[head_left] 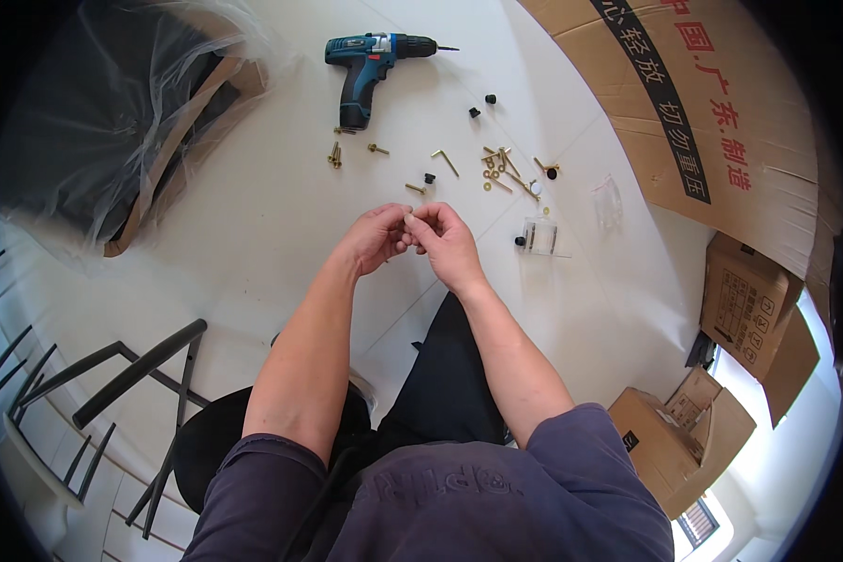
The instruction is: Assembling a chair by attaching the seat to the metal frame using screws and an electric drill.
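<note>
My left hand (379, 239) and my right hand (445, 245) meet above the floor, fingertips pinched together. Whatever they hold between them is too small and covered to make out. Just beyond the fingers lie a brass-coloured bolt (415, 189) and a black plastic cap (430, 178). A bent hex key (446, 163) rests farther off. To its right is a loose pile of brass bolts and washers (504, 169). Several more bolts (335, 155) lie to the left, below a blue-green cordless drill (370, 70) on its side, bit pointing right.
A dark padded piece in clear plastic (94, 122) lies at the far left. Black metal legs (140, 370) stand at the near left. Right of my hands are a small clear box (539, 236) and a plastic bag (608, 204). Cardboard (628, 112) and open cartons (656, 440) line the right side.
</note>
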A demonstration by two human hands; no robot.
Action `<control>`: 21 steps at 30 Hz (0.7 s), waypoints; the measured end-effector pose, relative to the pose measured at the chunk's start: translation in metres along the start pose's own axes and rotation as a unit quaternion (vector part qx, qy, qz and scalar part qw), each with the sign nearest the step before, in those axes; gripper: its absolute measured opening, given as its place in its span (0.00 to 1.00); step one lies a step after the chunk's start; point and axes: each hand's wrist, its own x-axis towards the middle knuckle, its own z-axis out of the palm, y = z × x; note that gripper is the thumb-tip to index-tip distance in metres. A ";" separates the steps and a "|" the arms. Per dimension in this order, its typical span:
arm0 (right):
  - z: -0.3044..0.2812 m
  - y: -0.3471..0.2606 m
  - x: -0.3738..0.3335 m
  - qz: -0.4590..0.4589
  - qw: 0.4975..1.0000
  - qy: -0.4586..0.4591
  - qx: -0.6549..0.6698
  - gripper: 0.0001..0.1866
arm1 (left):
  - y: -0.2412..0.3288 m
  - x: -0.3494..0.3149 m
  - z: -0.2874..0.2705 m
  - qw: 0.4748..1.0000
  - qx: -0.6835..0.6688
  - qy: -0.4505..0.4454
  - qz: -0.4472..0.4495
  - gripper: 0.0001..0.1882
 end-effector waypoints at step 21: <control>-0.082 0.052 0.069 -0.014 0.917 0.235 -0.321 0.12 | 0.012 0.010 -0.004 0.935 -0.260 0.185 0.157 0.19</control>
